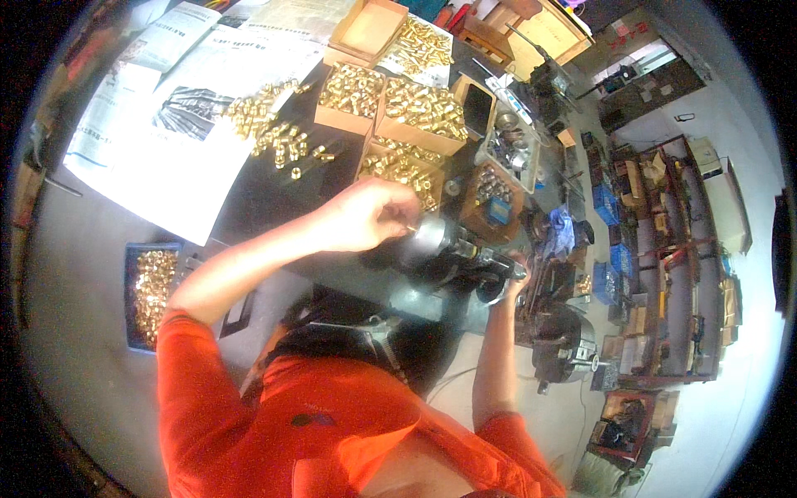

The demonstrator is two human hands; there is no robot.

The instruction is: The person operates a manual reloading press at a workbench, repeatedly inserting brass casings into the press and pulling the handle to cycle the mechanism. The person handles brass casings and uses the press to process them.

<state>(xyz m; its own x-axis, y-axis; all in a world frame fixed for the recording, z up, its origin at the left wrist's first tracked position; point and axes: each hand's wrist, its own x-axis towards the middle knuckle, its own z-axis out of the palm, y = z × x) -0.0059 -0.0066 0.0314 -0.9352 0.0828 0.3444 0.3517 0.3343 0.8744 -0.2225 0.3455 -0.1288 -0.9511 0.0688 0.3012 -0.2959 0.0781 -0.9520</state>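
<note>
A small bench machine, like a lathe, stands before me with a round metal chuck (427, 239) at its left end. My left hand (374, 214) is closed in a pinch right at the chuck's face. A tiny bright tip shows at the fingertips, too small to name. At the machine's other end, my right hand (518, 279) is closed round a handle (501, 286), partly hidden by the machine. Just beyond my left hand sits a cardboard box (365, 159) of brass fittings (404, 166). Two more boxes of brass pieces (422, 108) adjoin it.
Loose brass fittings (270, 124) lie beside newspaper sheets (195, 166) on the left. A blue bin (130, 299) of brass parts stands low at left. Right of the boxes are a clear tray (531, 170) of metal parts and another machine (564, 344). Shelves (672, 274) line the right wall.
</note>
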